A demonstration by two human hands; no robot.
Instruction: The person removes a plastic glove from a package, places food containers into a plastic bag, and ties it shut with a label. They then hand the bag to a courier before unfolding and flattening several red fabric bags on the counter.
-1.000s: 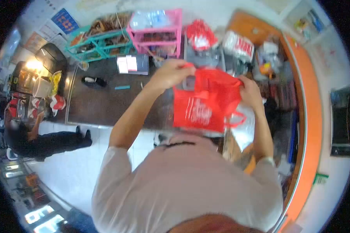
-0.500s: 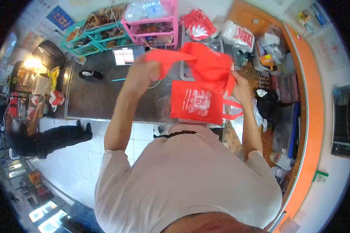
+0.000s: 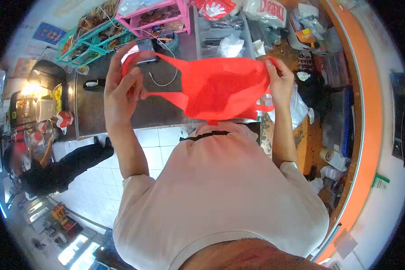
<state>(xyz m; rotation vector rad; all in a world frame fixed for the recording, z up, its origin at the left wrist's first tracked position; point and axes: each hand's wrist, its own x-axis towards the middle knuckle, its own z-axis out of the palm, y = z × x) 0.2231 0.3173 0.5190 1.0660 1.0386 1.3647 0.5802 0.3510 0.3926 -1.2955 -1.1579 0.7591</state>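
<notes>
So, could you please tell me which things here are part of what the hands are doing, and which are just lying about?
In hand:
red bag, stretched between both hands
left hand, grip on one handle
right hand, grip on the other edge

Lying about:
pink basket rack
teal basket rack
phone with cable
dark counter
white plastic bag

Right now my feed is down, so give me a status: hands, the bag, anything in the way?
Left hand gripping a bag handle, right hand gripping the opposite edge. Red bag stretched open above the dark counter. Nothing between hands and bag.
</notes>
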